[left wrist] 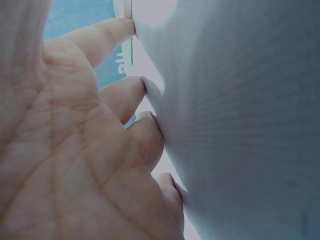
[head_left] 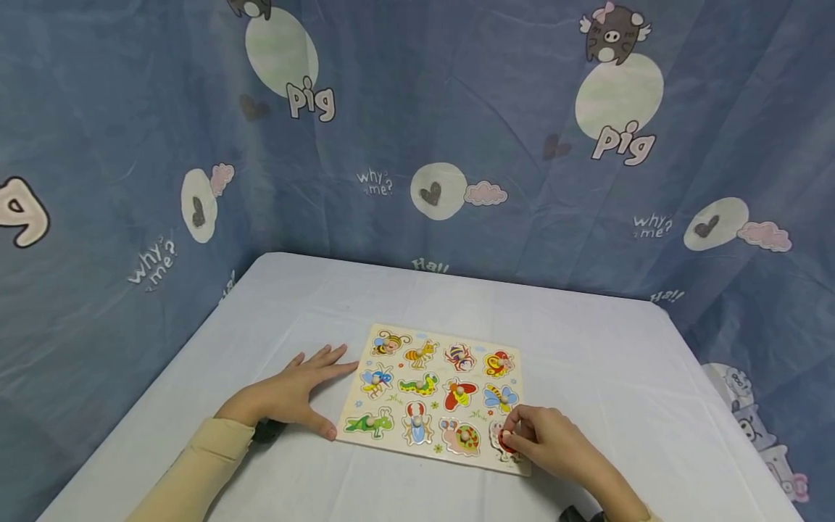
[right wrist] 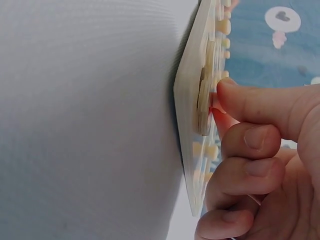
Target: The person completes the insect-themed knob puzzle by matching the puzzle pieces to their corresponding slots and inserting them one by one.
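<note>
A wooden peg puzzle board [head_left: 485, 465] with several insect pieces lies flat on the table. My left hand [head_left: 290, 388] is spread at its left side, with the thumb and index fingertip at the board's edge. In the left wrist view the fingertips [left wrist: 136, 92] rest on the white cloth. Thumb and index finger of my right hand [head_left: 557, 438] pinch the knob of a red ladybug piece [head_left: 495, 436] at the near right corner. Seen from the right wrist, that puzzle piece [right wrist: 204, 102] stands slightly proud of the board; whether it touches the recess I cannot tell.
Each other piece, such as the snail [head_left: 451, 437] and the caterpillar [head_left: 411, 388], sits in the board with its knob upward. White cloth [head_left: 587, 348] covers the table. A blue patterned curtain [head_left: 391, 130] hangs behind and along the sides.
</note>
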`<state>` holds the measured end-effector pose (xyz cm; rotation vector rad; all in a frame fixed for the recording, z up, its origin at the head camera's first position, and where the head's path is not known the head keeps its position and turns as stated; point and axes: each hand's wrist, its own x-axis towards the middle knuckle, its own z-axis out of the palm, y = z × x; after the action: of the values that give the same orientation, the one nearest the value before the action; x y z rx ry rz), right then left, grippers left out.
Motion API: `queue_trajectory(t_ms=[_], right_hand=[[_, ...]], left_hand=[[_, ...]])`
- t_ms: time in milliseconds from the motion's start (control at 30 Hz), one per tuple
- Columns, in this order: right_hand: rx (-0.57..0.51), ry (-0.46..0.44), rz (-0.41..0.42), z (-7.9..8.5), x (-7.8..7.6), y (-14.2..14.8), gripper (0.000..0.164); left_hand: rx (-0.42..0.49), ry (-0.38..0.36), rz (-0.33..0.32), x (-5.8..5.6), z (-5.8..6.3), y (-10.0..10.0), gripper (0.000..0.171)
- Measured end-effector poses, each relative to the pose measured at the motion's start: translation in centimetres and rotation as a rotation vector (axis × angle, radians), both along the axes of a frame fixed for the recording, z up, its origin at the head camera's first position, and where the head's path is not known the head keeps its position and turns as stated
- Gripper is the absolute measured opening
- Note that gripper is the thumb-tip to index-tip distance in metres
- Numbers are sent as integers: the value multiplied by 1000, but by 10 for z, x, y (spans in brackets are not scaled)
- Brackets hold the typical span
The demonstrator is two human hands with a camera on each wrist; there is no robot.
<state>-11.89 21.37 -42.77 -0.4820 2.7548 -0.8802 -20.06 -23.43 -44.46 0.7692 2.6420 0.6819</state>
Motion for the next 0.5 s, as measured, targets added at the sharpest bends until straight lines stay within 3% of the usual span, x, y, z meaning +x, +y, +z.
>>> queue_trajectory(t_ms=[500], right_hand=[[-4, 9, -21, 0, 2, -1, 16]], left_hand=[[-8, 3, 7, 0, -2, 0, 119]])
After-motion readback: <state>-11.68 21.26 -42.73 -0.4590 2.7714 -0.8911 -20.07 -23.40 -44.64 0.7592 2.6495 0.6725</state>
